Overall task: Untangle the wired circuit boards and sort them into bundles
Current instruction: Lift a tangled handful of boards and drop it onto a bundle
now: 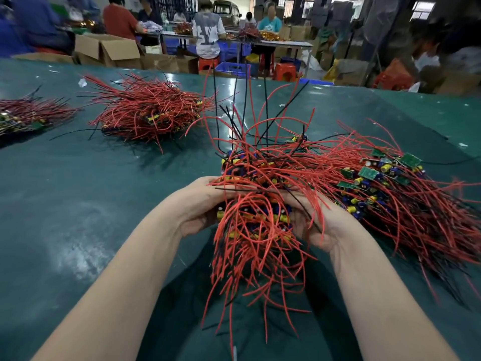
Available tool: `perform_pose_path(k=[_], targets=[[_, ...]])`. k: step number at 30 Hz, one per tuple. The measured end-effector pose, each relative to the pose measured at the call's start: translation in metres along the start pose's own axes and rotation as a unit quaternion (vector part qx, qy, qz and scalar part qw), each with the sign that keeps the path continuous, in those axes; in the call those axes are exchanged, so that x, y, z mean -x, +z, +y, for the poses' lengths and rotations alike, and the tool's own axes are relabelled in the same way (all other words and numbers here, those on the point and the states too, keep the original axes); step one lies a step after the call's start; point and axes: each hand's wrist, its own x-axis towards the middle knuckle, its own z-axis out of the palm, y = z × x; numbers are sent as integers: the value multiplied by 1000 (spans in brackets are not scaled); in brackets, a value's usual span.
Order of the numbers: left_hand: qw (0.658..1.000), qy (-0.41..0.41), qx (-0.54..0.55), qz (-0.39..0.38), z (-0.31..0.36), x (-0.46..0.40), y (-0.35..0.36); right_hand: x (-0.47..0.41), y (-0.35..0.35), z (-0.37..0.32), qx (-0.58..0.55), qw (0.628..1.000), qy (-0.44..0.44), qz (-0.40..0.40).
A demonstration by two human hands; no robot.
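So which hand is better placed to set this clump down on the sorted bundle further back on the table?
Probably the left hand. It grips the clump on the side nearer the sorted bundle, which lies ahead to the left. The right hand sits beside the tangled heap on the right.

Two bare forearms, no sleeves reaching the wrists, left hand [205, 204] and right hand [316, 222] without gloves, rings or watch, dark teal garment [260, 334] below

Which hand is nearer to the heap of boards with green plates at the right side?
Right. The right hand is beside the heap; the left hand is farther, across the held bundle.
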Motion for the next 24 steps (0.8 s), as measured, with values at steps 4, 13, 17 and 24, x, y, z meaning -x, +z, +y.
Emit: perform_pose_path(k=[4, 13, 17, 24], targets=[[999, 9, 13, 35, -3, -4, -1, 1, 3, 0, -25, 1000, 4, 8], [1000, -7, -2, 15, -2, -4, 0, 5, 2, 1, -11, 1000, -21, -1], [999, -10, -3, 35, -2, -4, -1, 7, 3, -3, -14, 1000, -17, -15], [1000, -3, 0, -3, 0, -2, -2, 6, -4, -2, -24, 999, -8, -24]])
